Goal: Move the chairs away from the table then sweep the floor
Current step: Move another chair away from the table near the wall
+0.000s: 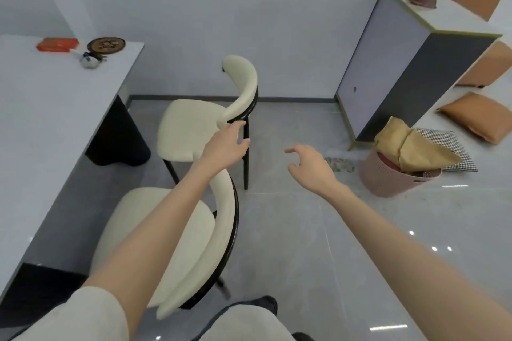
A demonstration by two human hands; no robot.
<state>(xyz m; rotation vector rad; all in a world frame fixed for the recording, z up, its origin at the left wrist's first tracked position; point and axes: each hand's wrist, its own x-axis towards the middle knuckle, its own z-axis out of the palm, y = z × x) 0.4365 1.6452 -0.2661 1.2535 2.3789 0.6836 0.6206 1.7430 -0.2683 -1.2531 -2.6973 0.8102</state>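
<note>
Left hand [225, 144] is stretched out towards 12 o'clock, fingers spread and loosely bent, thumb apart from them, nothing in its grasp. Its fingertips sit right at the near end of the far chair [188, 124]'s curved backrest, by the black frame under the cream pad; whether skin meets the chair, I cannot tell. The left forearm crosses over the backrest of the near chair [155, 230], down at 7 o'clock.

Right hand [310, 166] hangs just right of centre, over bare floor [291, 230], fingers apart and gently hooked, thumb out, holding nothing and touching nothing.

Both chairs stand upright, seats facing the table [55, 108], which runs along the 9 o'clock side. The near chair's seat is just beside the table edge; the far one stands a little out from it, up near the wall.

Over at 3 o'clock, a pink basket [388, 177] stuffed with tan fabric sits on the floor, and a grey cabinet [388, 63] rises behind it at 2 o'clock.
</note>
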